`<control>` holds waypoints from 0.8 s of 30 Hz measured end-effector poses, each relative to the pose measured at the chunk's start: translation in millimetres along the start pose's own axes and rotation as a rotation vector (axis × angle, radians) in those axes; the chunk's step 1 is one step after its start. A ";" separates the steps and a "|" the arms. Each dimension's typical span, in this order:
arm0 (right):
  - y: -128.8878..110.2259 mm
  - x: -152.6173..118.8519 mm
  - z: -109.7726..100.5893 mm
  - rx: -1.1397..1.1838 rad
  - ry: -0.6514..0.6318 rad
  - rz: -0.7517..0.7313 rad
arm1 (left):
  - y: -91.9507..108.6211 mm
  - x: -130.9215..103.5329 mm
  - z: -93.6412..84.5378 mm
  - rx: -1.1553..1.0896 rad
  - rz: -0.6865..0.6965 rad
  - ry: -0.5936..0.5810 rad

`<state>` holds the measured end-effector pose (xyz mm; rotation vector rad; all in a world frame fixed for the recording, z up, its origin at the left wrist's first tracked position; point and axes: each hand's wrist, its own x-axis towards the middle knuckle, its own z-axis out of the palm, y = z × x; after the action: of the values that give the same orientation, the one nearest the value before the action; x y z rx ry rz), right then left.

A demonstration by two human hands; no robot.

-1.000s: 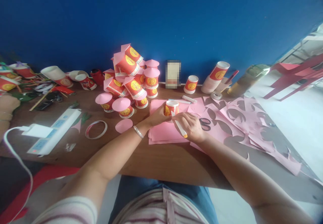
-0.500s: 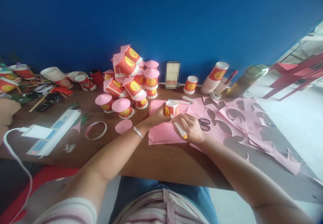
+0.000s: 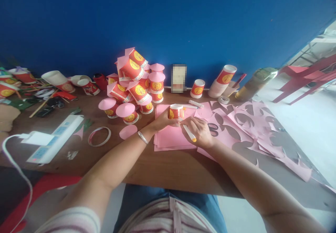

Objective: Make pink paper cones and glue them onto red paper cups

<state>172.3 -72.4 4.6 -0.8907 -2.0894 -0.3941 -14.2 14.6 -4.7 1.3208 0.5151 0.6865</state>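
My left hand (image 3: 163, 121) holds a red and white paper cup (image 3: 176, 112) with a yellow emblem, its white rim upward, over a stack of pink paper (image 3: 170, 141). Closed round a white tool with a yellow end (image 3: 189, 133), which looks like a pen or cutter, my right hand (image 3: 201, 131) is at the cup's lower right. The tool's tip lies near the cup's base. Dark-handled scissors (image 3: 213, 130) rest just right of my right hand, partly on pink paper.
Red cups with pink cone tops (image 3: 136, 89) are piled left of centre. A power strip (image 3: 55, 139), a tape ring (image 3: 99, 136) and a pink disc (image 3: 128, 132) lie left. Pink scraps (image 3: 262, 135), a leaning cup stack (image 3: 223, 82) and a bottle (image 3: 256, 84) are right.
The cup has shifted slightly left and its side shows at a different turn. My right hand and the white tool have moved a little right, slightly away from the cup.
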 end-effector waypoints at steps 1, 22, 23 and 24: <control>1.0 -0.2 -0.4 -0.004 -0.001 0.004 | -0.2 0.3 -0.5 -0.023 0.000 -0.001; 4.9 2.2 -1.3 -0.033 0.040 0.020 | 4.0 0.4 -0.2 -0.134 -0.020 -0.010; 5.1 2.0 -1.5 -0.029 0.043 0.015 | 4.4 0.3 -0.3 -0.135 -0.019 -0.014; 5.3 1.7 -1.8 -0.023 0.047 0.009 | 4.9 0.2 -0.4 -0.135 -0.015 -0.018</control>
<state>176.4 -68.9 6.9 -0.8960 -2.0413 -0.4307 -15.1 15.6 0.1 1.1941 0.4559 0.6853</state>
